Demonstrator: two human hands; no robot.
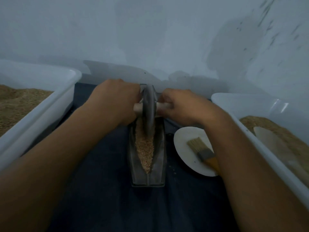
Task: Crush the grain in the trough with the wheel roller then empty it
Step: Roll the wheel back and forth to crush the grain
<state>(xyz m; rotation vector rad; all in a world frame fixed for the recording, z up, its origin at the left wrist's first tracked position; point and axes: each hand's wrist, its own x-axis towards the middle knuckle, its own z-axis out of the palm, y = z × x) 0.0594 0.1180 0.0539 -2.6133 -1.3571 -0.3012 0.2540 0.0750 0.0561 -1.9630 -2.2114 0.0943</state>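
A dark, boat-shaped metal trough (159, 158) lies lengthwise on the dark mat in front of me. Tan grain (145, 148) fills its groove. The grey wheel roller (149, 109) stands upright in the far half of the trough, its rim down in the grain. A pale wooden axle runs through the wheel. My left hand (115, 101) is closed on the axle's left end, and my right hand (182, 108) is closed on its right end. Both forearms reach in from the bottom of the view.
A white tub (55, 101) holding tan grain stands at the left. Another white tub (247, 121) with grain and a pale scoop-like piece stands at the right. A white plate (185, 136) carrying a wooden-handled brush (202, 151) sits just right of the trough. A pale wall rises behind.
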